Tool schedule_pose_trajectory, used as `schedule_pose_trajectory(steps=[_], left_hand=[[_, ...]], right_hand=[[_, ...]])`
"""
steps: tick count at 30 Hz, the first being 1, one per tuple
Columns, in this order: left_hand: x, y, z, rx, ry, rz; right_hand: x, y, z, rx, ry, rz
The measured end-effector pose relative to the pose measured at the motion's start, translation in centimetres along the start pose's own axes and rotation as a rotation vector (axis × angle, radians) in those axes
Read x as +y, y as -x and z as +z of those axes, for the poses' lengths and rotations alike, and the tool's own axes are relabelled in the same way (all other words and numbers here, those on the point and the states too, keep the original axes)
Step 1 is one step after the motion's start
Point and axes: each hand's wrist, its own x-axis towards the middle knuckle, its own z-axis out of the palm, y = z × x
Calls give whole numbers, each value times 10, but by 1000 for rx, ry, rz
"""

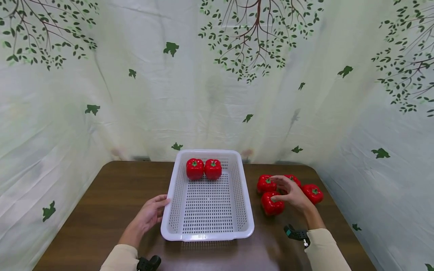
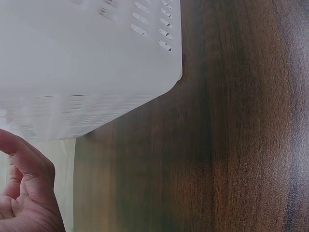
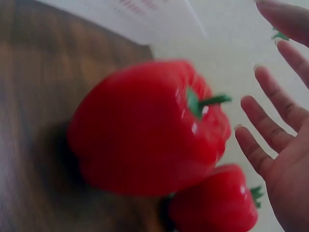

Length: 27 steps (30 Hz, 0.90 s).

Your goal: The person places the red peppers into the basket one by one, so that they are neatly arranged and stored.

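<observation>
The left hand [image 1: 150,213] gripped the left rim of a white basket [image 1: 207,220] midway along the bench's [image 1: 101,210] far edge; two red peppers [image 1: 194,169] sat side by side in its far end. The right hand [image 1: 294,192], fingers spread, loosely curved and holding nothing, hovered over four other peppers [image 1: 272,206] toward the bench's far right corner.

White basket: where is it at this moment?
In the head view, the white basket is near the middle of the table, between the left hand gripping its left rim and four red peppers on its right.
</observation>
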Motion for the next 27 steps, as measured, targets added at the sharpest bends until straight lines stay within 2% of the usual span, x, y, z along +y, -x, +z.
schedule_pose_trajectory(steps=[7,11,27], left_hand=[[0,0,-1,-2,-2,-1],[0,-1,-2,-15,2,5],[0,0,-2,-35,15,5]], right_hand=[[20,10,-4,5,119,-40],[29,14,-3,1,130,-35],[52,23,4,21,116,138]])
